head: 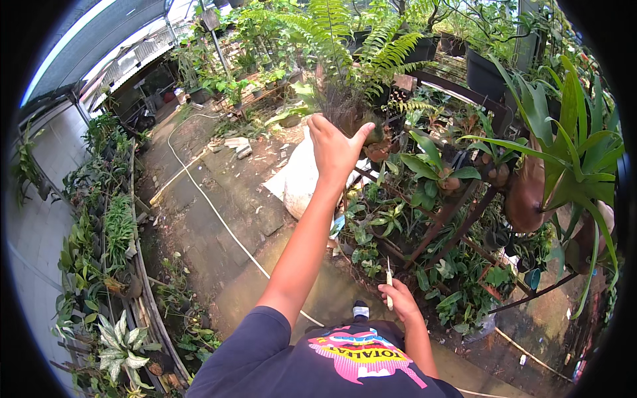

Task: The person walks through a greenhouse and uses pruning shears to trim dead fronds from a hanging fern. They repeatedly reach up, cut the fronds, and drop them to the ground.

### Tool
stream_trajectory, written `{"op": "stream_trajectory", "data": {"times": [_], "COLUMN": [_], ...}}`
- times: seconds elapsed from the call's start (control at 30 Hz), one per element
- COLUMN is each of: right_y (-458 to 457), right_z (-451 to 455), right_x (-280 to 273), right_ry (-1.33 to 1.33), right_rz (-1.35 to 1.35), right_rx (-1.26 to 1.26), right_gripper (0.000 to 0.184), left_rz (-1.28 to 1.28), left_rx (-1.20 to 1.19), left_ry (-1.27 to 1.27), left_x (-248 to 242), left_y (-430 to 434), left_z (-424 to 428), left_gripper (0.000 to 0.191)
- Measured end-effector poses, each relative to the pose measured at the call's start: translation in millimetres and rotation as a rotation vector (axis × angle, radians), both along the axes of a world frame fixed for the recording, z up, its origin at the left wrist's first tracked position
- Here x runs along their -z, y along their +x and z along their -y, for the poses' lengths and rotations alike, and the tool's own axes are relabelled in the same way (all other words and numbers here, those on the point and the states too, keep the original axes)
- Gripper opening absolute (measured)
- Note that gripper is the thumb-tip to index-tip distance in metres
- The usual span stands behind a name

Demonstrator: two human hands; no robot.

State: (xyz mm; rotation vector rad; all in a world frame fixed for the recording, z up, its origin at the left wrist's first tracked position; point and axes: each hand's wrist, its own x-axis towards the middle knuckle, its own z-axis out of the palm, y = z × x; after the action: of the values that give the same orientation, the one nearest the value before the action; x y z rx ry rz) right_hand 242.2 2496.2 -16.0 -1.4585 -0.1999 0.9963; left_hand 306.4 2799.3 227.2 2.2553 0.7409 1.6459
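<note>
My left hand [337, 144] is raised at the upper middle, thumb spread from the fingers. It overlaps the brown root mass of a potted fern [343, 64]; whether it touches the roots cannot be told. Lower right of centre, my right hand [400, 300] is closed around the pale handle of a small knife [389, 283], its thin blade pointing up and away from me. Green leafy plants [368, 258] grow just beyond the knife.
A staghorn fern [572, 164] hangs at the right beside a metal rack [448, 224]. A white sack [301, 184] stands on the ground behind my left forearm. A pale hose [214, 209] crosses the path. Plant shelves [144, 278] line the left.
</note>
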Motion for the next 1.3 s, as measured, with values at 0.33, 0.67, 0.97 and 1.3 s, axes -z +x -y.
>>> {"op": "stream_trajectory", "data": {"times": [0.33,0.67,0.97,1.3], "right_y": [86.6,165.2,183.6,181.9], "right_z": [-42.6,-110.8,-139.3,-196.9], "right_x": [-41.5,-198.0,-239.5,-265.8], "right_ry": [-0.08,-0.078,-0.177,-0.302], "right_rz": [0.407,1.082,1.612,1.79], "right_rx": [-0.193,-0.093,0.032,0.087], "right_gripper": [0.073,0.089,0.078,0.067], "left_rz": [-0.109,-0.181,-0.155,-0.119], "left_rx": [0.058,-0.085,-0.034,-0.043], "left_ry": [-0.146,-0.099,-0.126,-0.102], "left_x": [-22.6,-23.4,-36.3,-51.2], "left_y": [2.9,11.2,15.8,16.6], "left_z": [-30.3,-15.7,-38.8,-42.7], "left_gripper": [0.038,0.061,0.042,0.037]}}
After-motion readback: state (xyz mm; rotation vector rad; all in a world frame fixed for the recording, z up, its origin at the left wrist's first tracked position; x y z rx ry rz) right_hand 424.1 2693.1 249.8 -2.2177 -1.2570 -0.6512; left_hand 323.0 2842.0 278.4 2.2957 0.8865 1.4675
